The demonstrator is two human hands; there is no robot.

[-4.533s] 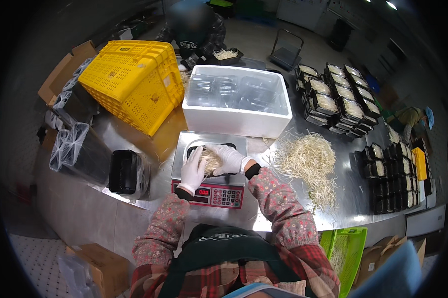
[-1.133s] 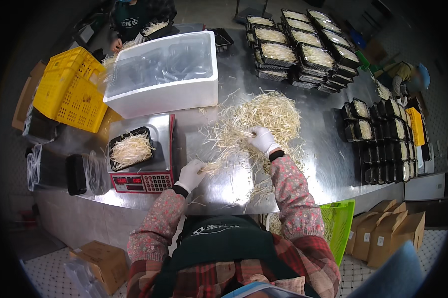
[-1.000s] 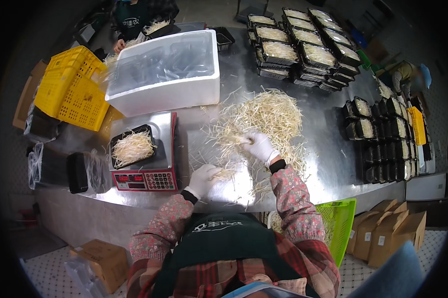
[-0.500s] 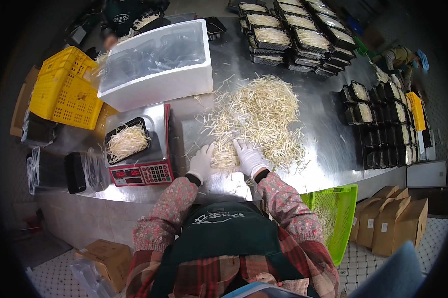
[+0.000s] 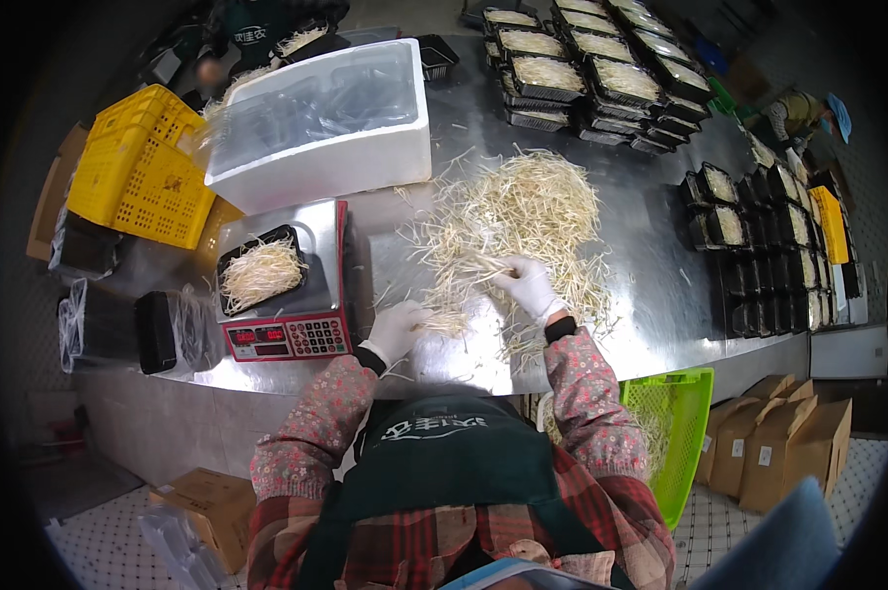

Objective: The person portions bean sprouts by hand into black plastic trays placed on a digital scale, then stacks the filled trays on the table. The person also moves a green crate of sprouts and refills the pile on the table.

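Observation:
A loose heap of pale bean sprouts (image 5: 537, 202) lies on the steel table in front of me. My right hand (image 5: 531, 287), in a white glove, is closed around a bunch of sprouts at the heap's near side. Lower and to the left, my white-gloved left hand (image 5: 397, 329) has its fingertips closed on a small bunch of sprouts (image 5: 446, 321) near the table's front edge. Left of that hand stands a red and silver scale (image 5: 318, 280). On its plate rests a black tray (image 5: 299, 241) filled with sprouts.
A white foam box (image 5: 336, 162) holding clear plastic stands behind the scale, beside yellow crates (image 5: 154, 187). Stacked filled trays (image 5: 626, 79) occupy the back right, with more trays (image 5: 724, 226) at the right edge. A green crate (image 5: 695, 433) sits below the table. Two other people are at the far side.
My right hand has lifted and moved forward and right, closing on a bunch of sprouts. The sprouts between my hands have been drawn apart. My left hand has stayed low, near the same place.

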